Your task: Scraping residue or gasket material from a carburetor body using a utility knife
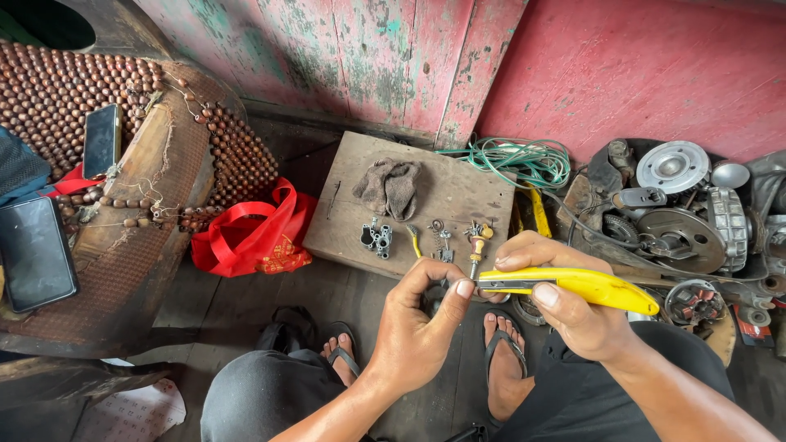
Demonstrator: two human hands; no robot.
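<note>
I sit on a low seat and look down between my knees at a wooden board (pixel 458 196) that lies on the dark floor and serves me as a small desk. On it lie a grey rag (pixel 391 187), a small metal part (pixel 376 239), some little keys or clips (pixel 442 241), and a short screwdriver with a wooden handle (pixel 477 245). Behind the board, a coil of green wire (pixel 524 162) lies against the red wall. To the right there is a heap of engine parts (pixel 684 221), discs and round housings, close beside my right arm. To the left, a red bag (pixel 258 233) lies on the floor next to a seat covered with wooden beads (pixel 57 90), and two phones (pixel 102 139) rest on that seat.

My right hand (pixel 565 307) is closed around a yellow knife (pixel 577 284), with the thumb pressed on top of the handle. The knife lies flat and points to the left, above my feet in sandals and just in front of the board. My left hand (pixel 422 315) meets its tip: thumb and forefinger are pinched together there on something very small, which I cannot make out. The other left fingers (pixel 409 282) are curled loosely. The two hands nearly touch.
</note>
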